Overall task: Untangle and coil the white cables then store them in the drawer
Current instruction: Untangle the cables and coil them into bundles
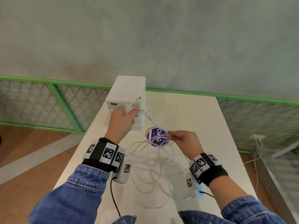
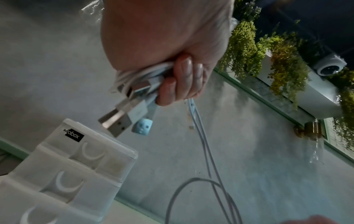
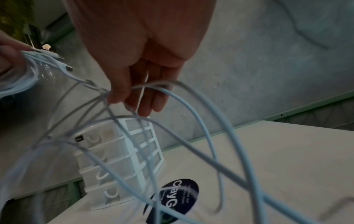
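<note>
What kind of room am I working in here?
Probably a café or shared indoor space, not a workshop: hanging plants in a planter, a ceiling camera, and green-framed mesh railing beside the white table.

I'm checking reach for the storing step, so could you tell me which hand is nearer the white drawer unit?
Left. The left hand holds cable ends right in front of the drawer unit; the right hand pinches strands farther off, beside the purple sticker.

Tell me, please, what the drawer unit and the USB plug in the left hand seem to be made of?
The drawer unit looks like translucent, frosted white plastic: light passes through its walls and the handles are moulded in. The USB plug has a dull silver shell, likely metal, and a matte white body, probably plastic. The left hand grips it.
</note>
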